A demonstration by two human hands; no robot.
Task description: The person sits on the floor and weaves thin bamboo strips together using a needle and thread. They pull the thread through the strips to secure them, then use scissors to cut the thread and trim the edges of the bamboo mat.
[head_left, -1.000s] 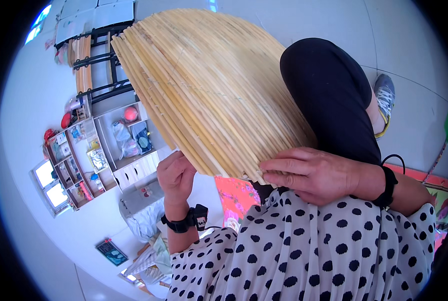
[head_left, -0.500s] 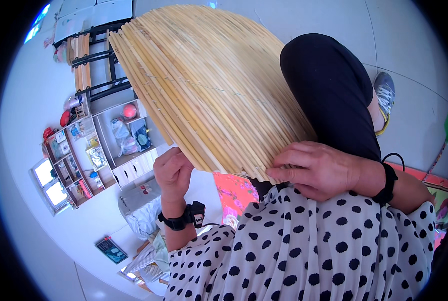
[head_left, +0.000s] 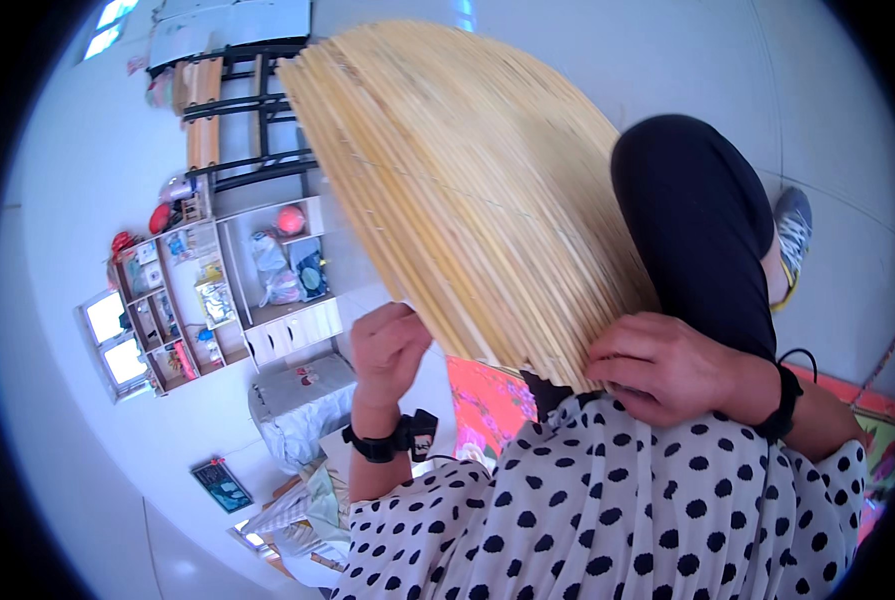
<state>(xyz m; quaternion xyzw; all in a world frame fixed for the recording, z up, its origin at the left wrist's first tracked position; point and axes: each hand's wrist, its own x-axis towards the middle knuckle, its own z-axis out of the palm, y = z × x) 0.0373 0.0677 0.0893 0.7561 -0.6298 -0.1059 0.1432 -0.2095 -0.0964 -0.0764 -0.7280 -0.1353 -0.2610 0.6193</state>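
Note:
A large mat of straw-coloured reeds, tied across with thin thread, slopes away from my lap. Its near end lies at my waist, and the outermost reeds are blurred by motion. My right hand grips the near edge, fingers curled against the reed ends. By the left near edge, my left hand is closed in a pinch. Its fingertips lie against or just beside the outer reed; what they hold is too small to make out. A black band circles each wrist.
My bent knee in black trousers borders the mat on the right. Beneath it lies red flowered cloth. A shelf unit, a black metal frame and a grey covered box stand to the left. Pale tiles cover the floor.
The whole view has shifted, so mat, knee and hands sit further right and lower in the picture. Both hands keep to their places along the mat's edges, the left still closed.

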